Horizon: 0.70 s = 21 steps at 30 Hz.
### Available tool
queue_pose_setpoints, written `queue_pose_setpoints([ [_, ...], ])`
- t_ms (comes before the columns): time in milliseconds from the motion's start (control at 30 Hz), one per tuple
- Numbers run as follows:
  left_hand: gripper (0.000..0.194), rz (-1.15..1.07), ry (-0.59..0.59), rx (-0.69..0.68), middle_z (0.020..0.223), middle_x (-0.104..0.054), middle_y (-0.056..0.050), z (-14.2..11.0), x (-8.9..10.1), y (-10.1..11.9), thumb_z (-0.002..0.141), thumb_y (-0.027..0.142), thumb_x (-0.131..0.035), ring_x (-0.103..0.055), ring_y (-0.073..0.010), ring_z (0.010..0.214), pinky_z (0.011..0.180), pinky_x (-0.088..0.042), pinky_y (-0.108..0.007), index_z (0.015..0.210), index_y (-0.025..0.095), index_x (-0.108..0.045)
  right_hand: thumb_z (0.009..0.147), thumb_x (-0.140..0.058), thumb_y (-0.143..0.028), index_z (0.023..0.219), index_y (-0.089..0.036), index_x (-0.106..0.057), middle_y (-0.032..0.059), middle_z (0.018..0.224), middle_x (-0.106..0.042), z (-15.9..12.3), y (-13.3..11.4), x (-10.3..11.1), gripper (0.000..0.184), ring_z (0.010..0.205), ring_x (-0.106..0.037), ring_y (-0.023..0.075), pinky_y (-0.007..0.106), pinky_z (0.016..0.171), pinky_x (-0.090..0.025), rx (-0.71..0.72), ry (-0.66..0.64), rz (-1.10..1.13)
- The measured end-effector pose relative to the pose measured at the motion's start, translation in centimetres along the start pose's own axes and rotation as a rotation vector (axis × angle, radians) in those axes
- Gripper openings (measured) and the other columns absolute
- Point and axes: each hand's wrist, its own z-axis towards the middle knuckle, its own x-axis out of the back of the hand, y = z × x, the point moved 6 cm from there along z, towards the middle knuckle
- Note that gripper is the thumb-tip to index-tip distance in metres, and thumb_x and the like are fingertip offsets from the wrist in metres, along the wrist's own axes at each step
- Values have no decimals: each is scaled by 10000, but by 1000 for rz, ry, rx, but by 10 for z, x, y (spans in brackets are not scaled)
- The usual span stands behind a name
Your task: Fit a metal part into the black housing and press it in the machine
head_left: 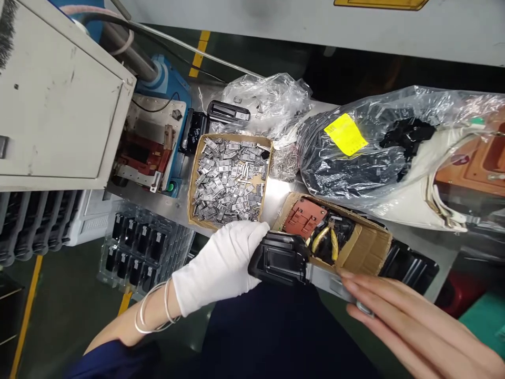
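In a white glove, my left hand [224, 260] grips a glossy black plastic housing [279, 259] by its left side, in front of the table edge. My bare right hand [406, 316] is to the right of it, fingers together and stretched toward the housing. A small silver metal part [365, 309] shows between its thumb and fingers. Just beyond my left hand lies a shallow cardboard box [192, 197] full of small metal clips [224, 181]. Behind the housing, another cardboard box [365, 250] holds yellow-handled pliers [333, 242] and a reddish-brown plate [303, 217].
A blue press [160, 73] with a fixture stands at the left beside a grey cabinet [59, 100]. Clear plastic bags, one with black parts [351, 168] and a yellow label [345, 135], lie at the back. Below left, a clear tray [138, 247] carries several black parts.
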Motion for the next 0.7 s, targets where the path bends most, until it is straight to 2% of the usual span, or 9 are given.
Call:
queue_pose_setpoints([
  [67,302,14,-10,-27,1038,-648,-44,-1,-4,1,801,124,-652,-641,-219,944,879,-562,-372,1084,184,-563,1112,-463,-143,1601,-282,-512,-12,1453,-668,6,3,-1,510,1196,-729,225,325,1090,-604,82,-40,-34],
  [167,504,157,-8,-81,1205,-651,-135,-2,-13,2,808,117,-660,-641,-294,1100,1043,-550,-477,1294,112,-531,1155,-399,-175,1516,-174,-577,11,1459,-664,16,0,-5,402,1221,-712,177,255,1125,-550,246,-115,-68],
  [267,635,360,-22,-115,1243,-653,-177,0,-21,6,795,117,-674,-645,-351,1131,1087,-541,-542,1390,48,-460,1164,-373,-136,1404,-111,-630,40,1454,-665,28,-11,-19,352,1224,-709,182,300,1036,-597,320,-205,-194],
  [367,625,569,-24,-152,1205,-681,-210,4,-30,15,821,90,-600,-678,-376,1108,1083,-555,-544,1407,-25,-418,1109,-397,-30,1333,-45,-657,110,1341,-728,41,-28,-36,343,1112,-759,235,378,841,-660,291,-187,-272],
  [467,515,675,14,-180,1177,-710,-209,6,-38,20,890,61,-473,-707,-367,1088,1083,-562,-530,1393,-37,-425,1054,-293,47,1230,-14,-701,148,1223,-768,48,-46,-51,448,1035,-780,254,383,782,-663,296,-136,-319],
  [533,479,678,65,-202,1156,-722,-197,6,-42,21,909,48,-431,-718,-353,1067,1077,-570,-521,1383,-27,-437,1031,-236,70,1212,-6,-709,156,1211,-770,48,-49,-58,513,1041,-778,254,377,805,-654,307,-137,-333],
  [600,507,633,96,-202,1137,-717,-200,5,-41,17,877,65,-479,-717,-361,1061,1069,-579,-524,1374,-29,-441,1059,-285,57,1284,-28,-686,126,1294,-747,45,-42,-59,468,1131,-749,234,364,910,-625,277,-142,-262],
  [667,598,561,110,-179,1152,-701,-209,4,-38,11,811,98,-571,-707,-376,1078,1068,-584,-534,1380,-29,-437,1086,-440,21,1374,-59,-638,94,1407,-696,42,-30,-57,359,1339,-637,215,354,1103,-530,258,-132,-142],
  [700,647,527,122,-166,1172,-692,-213,3,-35,9,779,110,-610,-701,-382,1094,1074,-582,-540,1388,-22,-436,1081,-519,4,1399,-73,-622,84,1430,-684,41,-24,-55,343,1447,-540,204,362,1208,-441,259,-112,-119],
])
